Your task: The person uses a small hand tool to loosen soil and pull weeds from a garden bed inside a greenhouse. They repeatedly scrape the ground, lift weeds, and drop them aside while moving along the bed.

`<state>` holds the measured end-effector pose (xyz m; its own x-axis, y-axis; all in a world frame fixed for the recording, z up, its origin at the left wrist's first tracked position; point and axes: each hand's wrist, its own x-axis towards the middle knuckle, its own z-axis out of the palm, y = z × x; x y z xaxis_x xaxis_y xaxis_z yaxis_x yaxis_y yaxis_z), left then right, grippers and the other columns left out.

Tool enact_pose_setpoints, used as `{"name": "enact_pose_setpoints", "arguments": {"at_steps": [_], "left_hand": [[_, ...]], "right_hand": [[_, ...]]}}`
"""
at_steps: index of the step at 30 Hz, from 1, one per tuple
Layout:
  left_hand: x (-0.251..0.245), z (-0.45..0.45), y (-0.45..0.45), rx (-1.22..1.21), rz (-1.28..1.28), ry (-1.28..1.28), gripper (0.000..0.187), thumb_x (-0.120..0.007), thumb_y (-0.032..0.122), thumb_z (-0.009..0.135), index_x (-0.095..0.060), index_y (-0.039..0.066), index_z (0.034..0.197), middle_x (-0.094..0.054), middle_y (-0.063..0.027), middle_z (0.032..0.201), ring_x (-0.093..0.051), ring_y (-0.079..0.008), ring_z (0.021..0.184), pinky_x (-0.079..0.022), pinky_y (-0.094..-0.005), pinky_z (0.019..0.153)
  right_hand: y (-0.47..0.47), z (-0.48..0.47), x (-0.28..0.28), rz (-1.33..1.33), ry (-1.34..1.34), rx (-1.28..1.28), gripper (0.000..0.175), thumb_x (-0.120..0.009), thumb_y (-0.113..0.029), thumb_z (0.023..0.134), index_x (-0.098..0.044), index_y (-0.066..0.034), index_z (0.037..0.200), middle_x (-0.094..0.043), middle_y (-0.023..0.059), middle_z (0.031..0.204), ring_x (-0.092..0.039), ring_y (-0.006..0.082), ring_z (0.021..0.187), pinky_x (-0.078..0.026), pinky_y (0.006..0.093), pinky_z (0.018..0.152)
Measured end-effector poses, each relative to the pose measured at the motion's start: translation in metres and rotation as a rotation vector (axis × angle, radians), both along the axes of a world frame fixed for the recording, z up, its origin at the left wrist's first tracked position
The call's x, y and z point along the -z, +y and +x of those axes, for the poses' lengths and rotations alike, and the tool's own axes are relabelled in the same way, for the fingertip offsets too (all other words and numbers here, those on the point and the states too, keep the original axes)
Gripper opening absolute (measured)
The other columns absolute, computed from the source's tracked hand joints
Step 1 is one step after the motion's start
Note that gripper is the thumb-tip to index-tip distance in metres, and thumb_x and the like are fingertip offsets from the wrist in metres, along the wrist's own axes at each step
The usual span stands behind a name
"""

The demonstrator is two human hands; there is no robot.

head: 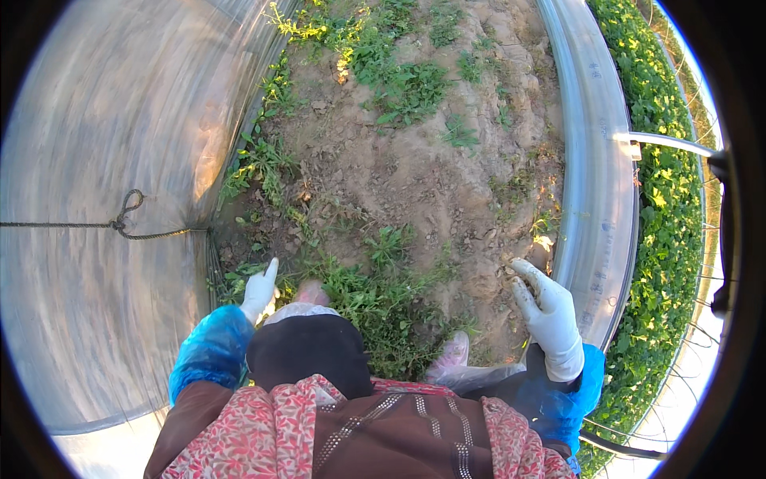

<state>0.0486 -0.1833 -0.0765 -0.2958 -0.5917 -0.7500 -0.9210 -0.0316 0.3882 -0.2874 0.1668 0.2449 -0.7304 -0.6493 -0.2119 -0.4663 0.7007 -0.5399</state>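
My left hand (260, 292), in a white glove, is beside my bent knee (308, 353) at the lower left. One finger points forward over the weeds; the others are partly hidden, and nothing shows in the hand. My right hand (550, 314), also in a white glove, hovers near the plastic film on the right. Its fingertips are smeared with soil, and the thumb and fingers stand apart with nothing between them. Between my feet grows a thick clump of green weeds (383, 299). Blue sleeve covers (212, 347) wrap both forearms.
Plastic sheeting (108, 149) rises on the left, crossed by a knotted rope (122, 224). Rolled clear film (589, 149) edges the right side, beside a metal tube (670, 142) and leafy plants (664, 239). Bare soil (407, 170) with weed patches (413, 90) stretches ahead. My pink shoe (453, 351) shows below.
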Motion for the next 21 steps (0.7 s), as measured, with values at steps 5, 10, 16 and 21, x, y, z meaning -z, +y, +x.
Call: {"name": "enact_pose_setpoints", "arguments": {"at_steps": [5,10,16,21], "left_hand": [[-0.042,0.111,0.039,-0.026,-0.041,0.013,0.062,-0.060,0.056,0.091,-0.072,-0.004,0.086,-0.068,-0.0212,0.075,-0.066,-0.0283,0.072,-0.050,-0.0392,0.072],[-0.052,0.071,0.039,-0.011,0.090,0.055,0.064,-0.061,0.058,0.089,-0.071,-0.006,0.088,-0.068,-0.0212,0.076,-0.063,-0.0261,0.071,-0.048,-0.0375,0.071],[-0.046,-0.122,-0.045,-0.054,0.100,0.423,0.062,-0.058,0.058,0.092,-0.064,-0.001,0.076,-0.061,-0.0134,0.057,-0.058,-0.0230,0.045,-0.047,-0.0358,0.048],[-0.051,-0.252,-0.121,-0.017,0.112,0.174,0.070,-0.051,0.066,0.090,-0.063,-0.002,0.081,-0.061,-0.0147,0.069,-0.060,-0.0262,0.051,-0.053,-0.0394,0.049]], "right_hand": [[0.001,0.002,0.005,0.022,-0.005,0.011,0.031,-0.067,-0.009,0.089,-0.066,-0.0043,0.120,-0.071,0.0171,0.108,-0.070,0.0277,0.101,-0.054,0.0319,0.084],[-0.005,0.003,0.006,0.019,-0.016,-0.001,0.030,-0.067,-0.010,0.089,-0.066,-0.0034,0.119,-0.071,0.0169,0.107,-0.070,0.0284,0.099,-0.054,0.0316,0.083],[-0.010,0.006,0.005,0.036,-0.002,-0.010,0.030,-0.067,-0.009,0.089,-0.066,-0.0033,0.118,-0.071,0.0171,0.107,-0.070,0.0284,0.099,-0.055,0.0321,0.083],[-0.009,0.007,0.008,0.095,0.011,-0.038,0.031,-0.068,-0.009,0.088,-0.066,-0.0040,0.119,-0.070,0.0173,0.107,-0.070,0.0290,0.100,-0.055,0.0329,0.084]]}}
